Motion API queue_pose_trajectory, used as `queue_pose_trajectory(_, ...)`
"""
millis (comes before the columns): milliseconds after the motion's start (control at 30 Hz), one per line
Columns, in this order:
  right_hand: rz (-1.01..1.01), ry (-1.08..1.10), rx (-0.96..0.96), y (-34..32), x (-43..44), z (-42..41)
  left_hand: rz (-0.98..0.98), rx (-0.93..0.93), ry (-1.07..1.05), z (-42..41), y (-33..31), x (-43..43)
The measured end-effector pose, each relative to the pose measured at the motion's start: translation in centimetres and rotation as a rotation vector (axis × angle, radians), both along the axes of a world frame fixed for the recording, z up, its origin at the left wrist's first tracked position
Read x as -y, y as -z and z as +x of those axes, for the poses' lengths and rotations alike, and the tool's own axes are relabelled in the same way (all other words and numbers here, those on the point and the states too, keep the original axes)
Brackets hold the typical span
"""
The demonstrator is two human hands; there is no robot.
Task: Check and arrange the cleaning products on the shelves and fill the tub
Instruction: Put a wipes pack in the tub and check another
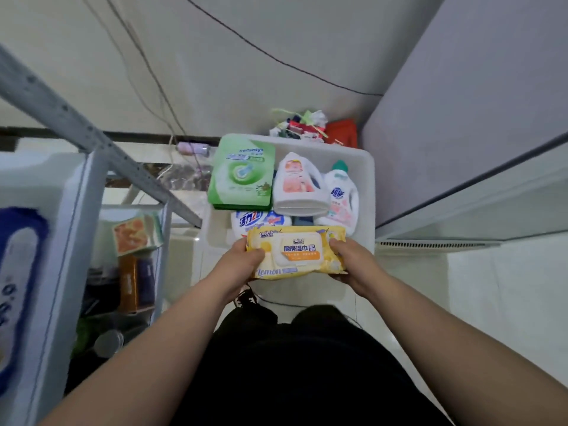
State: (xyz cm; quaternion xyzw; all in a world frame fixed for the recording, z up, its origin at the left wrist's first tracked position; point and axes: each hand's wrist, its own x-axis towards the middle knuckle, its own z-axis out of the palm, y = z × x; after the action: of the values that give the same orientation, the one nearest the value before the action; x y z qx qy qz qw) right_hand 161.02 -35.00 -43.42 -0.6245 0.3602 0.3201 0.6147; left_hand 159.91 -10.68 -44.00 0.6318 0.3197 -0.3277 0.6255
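Observation:
I hold a yellow lemon wet-wipes pack point(299, 252) flat over the near edge of the white tub point(367, 167). My left hand point(242, 262) grips its left end and my right hand point(350, 262) grips its right end. Inside the tub lie a green pouch point(241, 173), a white bottle with a peach label point(299, 186), a white bottle with a teal cap point(341, 195) and a blue-and-white pack point(261, 219), partly hidden by the wipes.
A white metal shelf rack point(80, 192) stands at the left, holding a large white jug point(24, 241), an orange box point(135, 232) and dark bottles lower down. Behind the tub lie a rubbish pile point(299, 124) and a red container point(342, 132). A glass panel point(479, 192) is at right.

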Motion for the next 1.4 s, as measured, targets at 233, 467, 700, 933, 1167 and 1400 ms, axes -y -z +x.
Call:
queue_pose_trajectory(233, -0.393, -0.107, -0.032, 3.9, 2.7, 2.4, 0.190, 0.039, 0.369, 4.8, 3.2, 4.2)
queue_pose_trajectory(467, -0.625, -0.509, -0.171, 8.8, 6.5, 5.7, 0.322, 0.038, 0.582, 7.5, 7.6, 9.2)
queue_pose_trajectory(700, -0.576, -0.995, -0.225, 10.7, 6.3, 8.8, 0.393, -0.042, 0.733, 8.1, 12.5, 10.8)
queue_pose_trajectory(933, -0.601, -0.917, -0.270, 15.7, 7.0, 9.2, 0.466, -0.049, 0.820, 8.8, 16.1, 11.5)
queue_pose_trajectory(1167, -0.642, -0.840, -0.123, 17.2, 6.9, 6.9, 0.454, -0.069, 1.005, 8.2, 17.7, 11.4)
queue_pose_trajectory(1400, -0.671, -1.153, -0.037, 16.9, 6.0, 3.5, 0.564, 0.025, 1.320, 6.1, 18.1, 11.7)
